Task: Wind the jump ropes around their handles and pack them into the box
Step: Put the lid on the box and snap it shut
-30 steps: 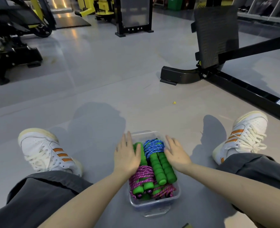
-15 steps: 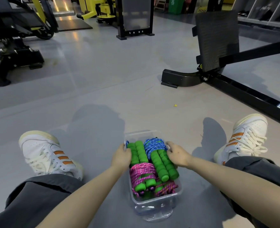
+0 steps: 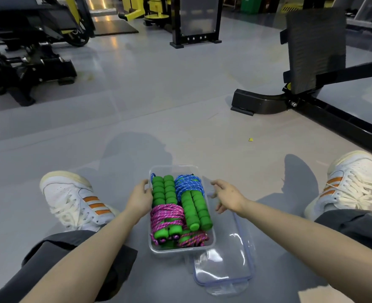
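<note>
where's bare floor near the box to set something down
Bare floor lies beyond the box, up to the black machine base, and between box and left shoe. Crowded: the box is full of wound ropes; the clear lid takes its near-right side.

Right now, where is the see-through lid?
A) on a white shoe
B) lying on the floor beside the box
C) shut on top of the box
B: the clear lid lies on the floor by the box's near right corner, and the box is open.
</note>
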### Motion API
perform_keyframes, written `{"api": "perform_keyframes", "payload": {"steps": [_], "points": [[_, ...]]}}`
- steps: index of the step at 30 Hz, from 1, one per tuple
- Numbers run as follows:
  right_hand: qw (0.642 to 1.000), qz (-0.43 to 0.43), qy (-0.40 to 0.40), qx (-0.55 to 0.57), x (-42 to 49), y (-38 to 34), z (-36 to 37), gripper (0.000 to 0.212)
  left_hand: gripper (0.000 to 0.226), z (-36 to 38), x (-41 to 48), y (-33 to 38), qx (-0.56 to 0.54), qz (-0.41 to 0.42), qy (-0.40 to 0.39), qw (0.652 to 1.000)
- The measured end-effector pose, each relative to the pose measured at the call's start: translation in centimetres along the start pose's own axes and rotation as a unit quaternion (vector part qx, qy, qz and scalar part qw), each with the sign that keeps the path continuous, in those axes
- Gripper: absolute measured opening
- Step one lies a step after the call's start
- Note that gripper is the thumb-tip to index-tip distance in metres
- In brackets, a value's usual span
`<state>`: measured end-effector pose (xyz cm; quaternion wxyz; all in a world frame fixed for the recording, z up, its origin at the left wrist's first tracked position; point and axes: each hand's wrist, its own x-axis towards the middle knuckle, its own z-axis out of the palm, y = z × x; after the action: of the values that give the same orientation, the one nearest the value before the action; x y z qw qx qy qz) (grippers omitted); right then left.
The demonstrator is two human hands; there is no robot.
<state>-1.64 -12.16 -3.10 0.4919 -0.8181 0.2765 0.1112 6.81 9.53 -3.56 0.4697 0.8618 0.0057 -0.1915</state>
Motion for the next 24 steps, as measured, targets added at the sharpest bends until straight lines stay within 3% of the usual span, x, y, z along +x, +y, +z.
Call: {"api": "perform_keyframes", "payload": {"steps": [4,7,10,12,14,17,22,24], "points": [[0.966,0.085,0.063,-0.234,0.7,2.4,-1.1,0.041,0.038,-0.1,0.7,-0.6,-0.008,-0.003,-0.009,1.0],[0.954,0.165,0.034,-0.249,0.8,3.3,-0.7,0.048,0.037,0.2,1.1,-0.2,-0.006,0.008,-0.025,1.0],[0.938,0.215,0.083,-0.258,1.2,4.3,-0.3,0.052,0.038,0.4,1.2,-0.1,-0.005,0.006,-0.026,1.0],[0.937,0.221,0.068,-0.263,1.2,4.6,-0.9,0.038,0.038,0.6,1.2,-0.3,-0.005,0.007,-0.025,1.0],[0.932,0.238,-0.009,-0.275,0.4,4.4,-1.5,0.019,0.038,0.8,1.3,-0.7,-0.003,0.001,-0.025,1.0],[0.954,0.214,-0.014,-0.211,0.1,4.5,-2.2,0.03,0.037,1.2,1.4,-0.6,-0.004,-0.006,-0.033,0.999],[0.98,0.084,0.109,-0.141,1.2,2.7,-6.5,0.006,0.039,1.9,1.1,0.5,-0.02,-0.009,-0.039,0.999],[0.981,0.058,0.137,-0.125,1.1,1.3,-8.8,0.01,0.039,2.7,0.9,0.7,-0.025,-0.01,-0.051,0.998]]}}
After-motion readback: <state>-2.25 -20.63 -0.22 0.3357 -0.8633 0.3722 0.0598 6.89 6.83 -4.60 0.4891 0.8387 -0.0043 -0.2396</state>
